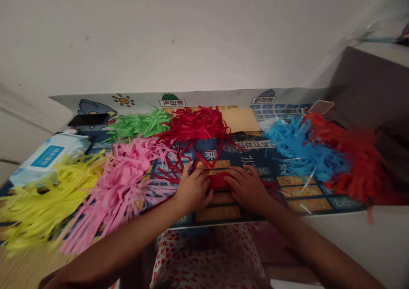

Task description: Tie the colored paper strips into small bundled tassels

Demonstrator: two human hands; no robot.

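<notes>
Near the table's front edge, a piece of red paper [219, 181] stretches between my two hands. My left hand [192, 187] has its fingers curled over the left end, with the thumb below. My right hand [246, 187] grips the other end, fingers bent over it. How the paper is folded or rolled under the fingers is hidden. Just beyond lies a heap of dark red fringed paper strips [200, 127], with loose strands trailing toward my hands. Pink fringed strips [128, 174] lie close to my left hand.
Yellow strips [60, 191] and green strips [142, 125] lie left; blue strips [303, 148] and orange-red strips [354, 161] lie right. Around them are a wipes pack [49, 155], a dark phone [89, 119] and a yellowish paper sheet [241, 120]. A printed mat [217, 213] covers the table against the wall.
</notes>
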